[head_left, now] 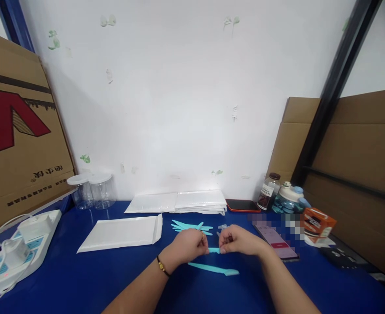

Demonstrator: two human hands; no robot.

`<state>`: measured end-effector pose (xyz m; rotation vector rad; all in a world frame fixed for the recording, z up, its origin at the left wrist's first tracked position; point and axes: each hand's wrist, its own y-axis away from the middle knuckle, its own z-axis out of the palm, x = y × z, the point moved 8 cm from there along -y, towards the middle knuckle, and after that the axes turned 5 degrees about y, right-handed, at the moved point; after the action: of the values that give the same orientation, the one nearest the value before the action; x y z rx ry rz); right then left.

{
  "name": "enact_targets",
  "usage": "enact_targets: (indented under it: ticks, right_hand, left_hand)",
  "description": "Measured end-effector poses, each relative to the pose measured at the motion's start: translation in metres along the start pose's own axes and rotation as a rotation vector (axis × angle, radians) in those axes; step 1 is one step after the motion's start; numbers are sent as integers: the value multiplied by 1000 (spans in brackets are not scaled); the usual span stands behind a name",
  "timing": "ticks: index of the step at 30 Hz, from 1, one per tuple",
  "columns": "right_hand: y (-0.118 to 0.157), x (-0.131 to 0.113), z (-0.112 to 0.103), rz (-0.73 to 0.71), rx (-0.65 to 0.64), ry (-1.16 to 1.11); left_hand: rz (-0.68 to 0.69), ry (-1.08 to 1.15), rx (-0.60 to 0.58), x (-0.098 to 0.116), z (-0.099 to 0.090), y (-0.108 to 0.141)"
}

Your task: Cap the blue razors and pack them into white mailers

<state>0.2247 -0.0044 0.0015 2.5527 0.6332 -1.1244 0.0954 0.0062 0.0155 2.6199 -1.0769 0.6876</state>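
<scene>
My left hand (pixel 186 247) and my right hand (pixel 241 240) face each other over the blue table, fingers pinched on the two ends of a turquoise eyebrow razor (pixel 214 250). Only its short middle stretch shows between the fingertips. Nearer to me, another turquoise eyebrow razor (pixel 212 269) lies flat, its wider end to the right. Behind my left hand is a loose fan of several turquoise eyebrow razors (pixel 186 225). Small translucent pieces (pixel 223 226) lie just beyond my right hand, partly hidden by it.
A white padded envelope (pixel 120 234) lies left, with stacked envelopes (pixel 199 202) along the wall. Lidded clear jars (pixel 102 192) and a power strip (pixel 45 244) stand left. On the right are phones (pixel 279 242), a brown-capped bottle (pixel 268 192), a water jug (pixel 289 198) and an orange box (pixel 317 224).
</scene>
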Motion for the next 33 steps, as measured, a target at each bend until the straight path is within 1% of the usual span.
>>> enact_targets:
  ticks: [2, 5, 7, 9, 10, 11, 12, 14, 15, 17, 19, 22, 24, 26, 29, 33]
  right_hand:
    - [0, 6, -13, 6, 98, 35]
    - [4, 27, -37, 93, 292, 93]
    - [6, 36, -48, 135, 387, 141]
    - [8, 38, -55, 137, 448, 194]
    - [8, 37, -56, 130, 465, 215]
    - [9, 35, -56, 120, 477, 232]
    - [9, 33, -55, 109, 478, 238]
    - [8, 28, -50, 85, 434, 210]
    - [8, 26, -46, 76, 396, 178]
    - [7, 21, -37, 59, 297, 93]
    - [6, 14, -26, 35, 177, 20]
    - [5, 6, -10, 18, 23, -26]
    - [4, 4, 1, 27, -46, -57]
    - [1, 4, 10, 40, -95, -104]
    - [-2, 5, 15, 59, -89, -114]
    - [-2, -2, 4, 28, 7, -13]
  left_hand:
    - [-15, -47, 64, -10, -11, -2]
    - [-103, -120, 150, -32, -28, -4]
    - [-150, -127, 209, -42, -37, -4]
    - [-127, -98, 263, -41, -42, -2]
    - [-81, -68, 260, -35, -40, -1]
    - [-16, -29, 226, -26, -35, 0]
    - [64, 11, 163, -16, -27, 1]
    - [218, 58, 4, 6, -6, 5]
    - [268, 57, -66, 15, 5, 7]
    - [293, 28, -153, 21, 21, 9]
    - [254, -2, -181, 19, 28, 7]
    - [205, -67, -128, 13, 25, 4]
    - [188, -128, -73, 10, 18, 3]
    - [168, -165, -42, 7, 15, 2]
    - [171, -163, -9, 5, 12, 1]
    - [234, -134, 45, 9, 5, 1]
